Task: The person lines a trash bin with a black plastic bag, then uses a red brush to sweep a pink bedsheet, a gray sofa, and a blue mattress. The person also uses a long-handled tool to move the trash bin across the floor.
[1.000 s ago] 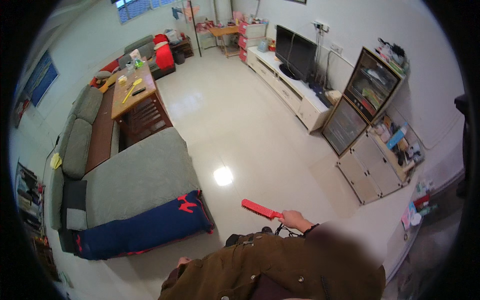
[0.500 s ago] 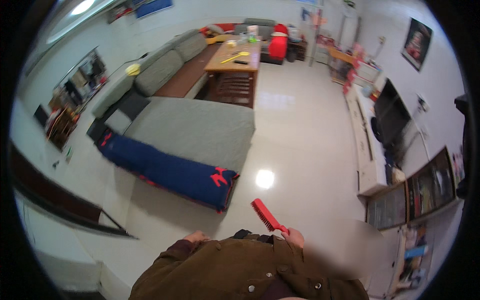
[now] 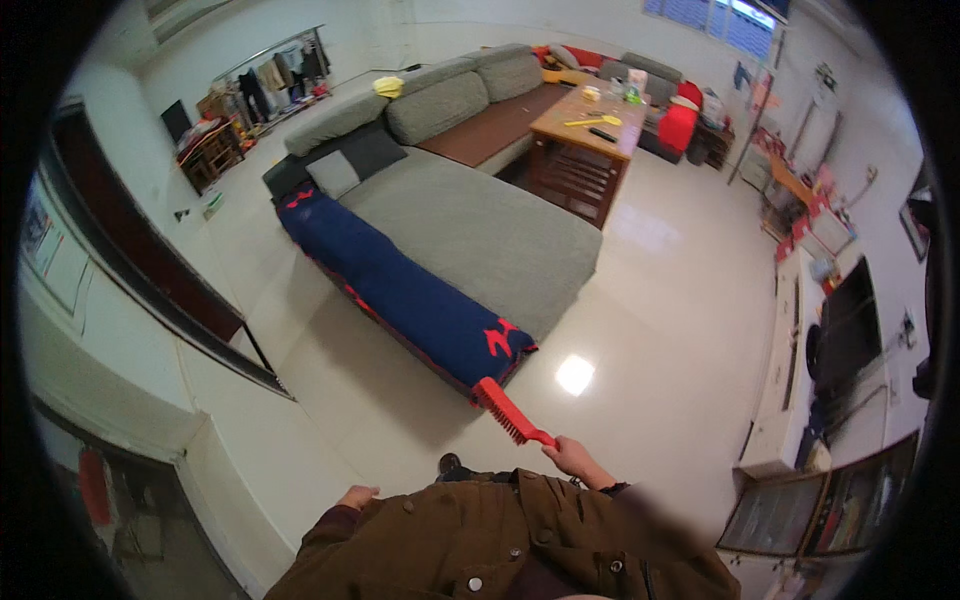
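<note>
My right hand is closed around the handle of a red brush with dark bristles. The brush is held out ahead of my body, tilted, its head pointing up and to the left. Behind its tip, in the picture, lies the near corner of a dark blue cloth with red patterns, spread along the near end of a grey sofa. My left hand hangs low beside my brown jacket, loosely open, with nothing visible in it; its fingers show only in part.
A wooden coffee table with several small items stands beyond the sofa. Along the right wall runs a white TV cabinet with a dark television. A doorway is at left. Pale glossy floor tiles lie ahead.
My view has turned left and moved nearer the sofa, so the room has shifted right. The brush, still in my right hand, now appears farther left, close to the blue cloth's corner.
</note>
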A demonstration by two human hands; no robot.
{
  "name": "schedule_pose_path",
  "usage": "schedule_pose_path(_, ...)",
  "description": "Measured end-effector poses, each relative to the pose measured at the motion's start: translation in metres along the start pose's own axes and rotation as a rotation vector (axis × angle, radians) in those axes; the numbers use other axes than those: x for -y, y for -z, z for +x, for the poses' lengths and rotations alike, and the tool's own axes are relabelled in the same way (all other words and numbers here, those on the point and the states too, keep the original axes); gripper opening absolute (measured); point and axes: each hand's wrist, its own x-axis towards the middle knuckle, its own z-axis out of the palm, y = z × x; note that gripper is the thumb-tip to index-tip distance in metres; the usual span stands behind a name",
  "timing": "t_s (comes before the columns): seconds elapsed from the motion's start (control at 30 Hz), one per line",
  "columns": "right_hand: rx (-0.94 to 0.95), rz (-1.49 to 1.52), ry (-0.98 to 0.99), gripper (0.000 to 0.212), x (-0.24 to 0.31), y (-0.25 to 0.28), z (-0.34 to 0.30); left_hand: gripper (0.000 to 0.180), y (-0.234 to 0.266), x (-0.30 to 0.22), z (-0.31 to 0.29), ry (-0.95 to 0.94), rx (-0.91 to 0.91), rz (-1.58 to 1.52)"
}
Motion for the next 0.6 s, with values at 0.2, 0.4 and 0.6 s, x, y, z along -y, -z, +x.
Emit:
schedule_pose_path(0.2,0.079,0.062,0.334,0.038,0.143,-0.008,0.048,0.045,0.010,-0.116,-0.002,-0.289,0.051,-0.791)
schedule_pose_path(0.4,0.135,0.114,0.752,0.029,0.283,-0.065,0.100,0.070,0.043,-0.194,-0.012,-0.474,0.595,-1.316)
schedule_pose_path(0.6,0.469,-0.329,0.746,0.032,0.320,-0.099,0.159,0.078,0.236,-0.188,-0.044,-0.947,-0.058,-1.569)
